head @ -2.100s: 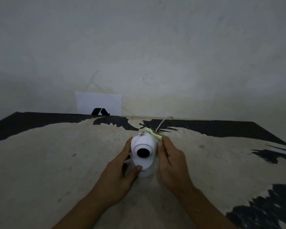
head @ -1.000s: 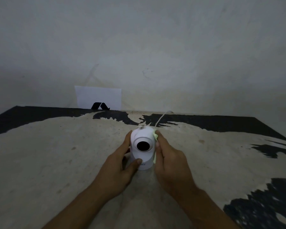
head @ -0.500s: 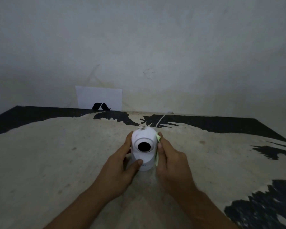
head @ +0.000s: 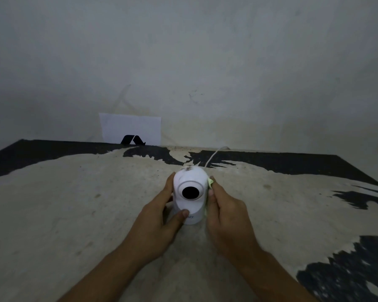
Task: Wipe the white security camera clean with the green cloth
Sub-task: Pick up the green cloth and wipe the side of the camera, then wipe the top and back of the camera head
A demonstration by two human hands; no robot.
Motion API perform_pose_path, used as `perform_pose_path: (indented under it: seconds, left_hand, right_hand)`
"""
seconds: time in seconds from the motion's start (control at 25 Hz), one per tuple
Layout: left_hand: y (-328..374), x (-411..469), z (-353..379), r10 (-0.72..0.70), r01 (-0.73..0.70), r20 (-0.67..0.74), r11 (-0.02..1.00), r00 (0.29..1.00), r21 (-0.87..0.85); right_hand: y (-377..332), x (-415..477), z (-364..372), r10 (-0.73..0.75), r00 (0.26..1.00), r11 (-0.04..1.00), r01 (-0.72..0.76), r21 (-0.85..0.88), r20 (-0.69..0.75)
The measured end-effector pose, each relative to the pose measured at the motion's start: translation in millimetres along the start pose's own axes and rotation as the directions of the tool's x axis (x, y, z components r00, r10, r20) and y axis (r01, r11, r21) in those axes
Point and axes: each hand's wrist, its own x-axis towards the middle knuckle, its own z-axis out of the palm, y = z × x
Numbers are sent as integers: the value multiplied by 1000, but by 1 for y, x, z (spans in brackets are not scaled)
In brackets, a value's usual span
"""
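The white security camera [head: 190, 182] stands upright on the worn table, its round black lens facing me. My left hand [head: 159, 216] grips its left side, thumb across the base. My right hand [head: 225, 212] presses the green cloth [head: 210, 182] against the camera's right side. Only a thin green edge of the cloth shows between my fingers and the camera body. A white cable [head: 214, 154] runs from behind the camera toward the wall.
The table [head: 74, 214] is pale with black peeling patches along the back and right. A white paper card [head: 130, 129] with a black mark leans against the grey wall at the back left.
My right hand with the cloth has slid down from the top right of the camera to its right side. The left hand has kept its grip.
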Motion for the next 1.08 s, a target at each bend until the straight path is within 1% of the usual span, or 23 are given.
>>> perform_pose_path:
  seconds: [0.08,0.16,0.24,0.32,0.36,0.4,0.48,0.52,0.56,0.6,0.64,0.72,0.76,0.8,0.84,0.96,1.0,1.08]
  left_hand:
    - [-2,1,0,-20,20,-3,1000,1000,7]
    - [-5,3,1,-41,41,-19,999,999,2]
    - [-6,2,2,-50,49,-12,998,999,-34]
    - [-7,2,1,-42,41,-5,996,999,-81]
    - [-7,1,1,-38,37,-4,996,999,-82]
    - [-7,2,1,-37,37,0,997,999,-72]
    - [-7,2,1,-34,34,-1,998,999,-43]
    - [-7,3,1,-29,28,-3,999,1000,-34]
    - [-6,3,1,-27,27,-6,999,1000,-29]
    - [-5,3,1,-30,29,-8,999,1000,-29]
    - [-4,2,0,-30,30,-11,999,999,-41]
    - [-4,1,-1,-27,25,-15,994,1000,-103]
    - [-5,0,-1,-25,22,-19,992,1000,-125]
    - [-5,-1,-1,-25,22,-23,992,999,-122]
    - [-5,-1,-2,-24,21,-25,994,999,-106]
    - [-8,2,-1,-62,61,-5,996,998,-68]
    - [-8,2,-1,-76,76,-4,995,997,-62]
    - [-9,2,-1,-72,71,-5,994,997,-84]
  right_hand:
    - [-3,0,5,-104,994,994,103,-37,-25]
    - [-7,-1,8,-237,972,961,233,-147,-10]
    - [-13,0,4,-366,926,898,378,-226,92]
    - [-15,0,1,-429,882,850,467,-243,192]
    - [-12,0,1,-428,882,850,466,-244,194]
    - [-9,0,2,-404,902,871,431,-236,155]
    - [-4,1,5,-293,956,938,293,-186,27]
    - [-3,2,6,-239,971,959,232,-160,-25]
    - [-4,2,6,-218,975,965,207,-159,-50]
    - [-7,2,5,-236,971,957,226,-185,-34]
    - [-11,2,4,-282,959,934,280,-223,20]
    - [-20,1,1,-387,901,851,431,-299,195]
    - [-23,1,0,-417,871,812,485,-325,259]
    - [-23,1,-1,-428,858,791,507,-342,282]
    - [-21,2,-2,-421,867,791,495,-360,267]
    - [-21,3,-6,-342,929,850,370,-375,140]
    - [-22,1,-5,-337,931,849,364,-382,136]
    - [-26,0,-2,-375,906,814,424,-398,198]
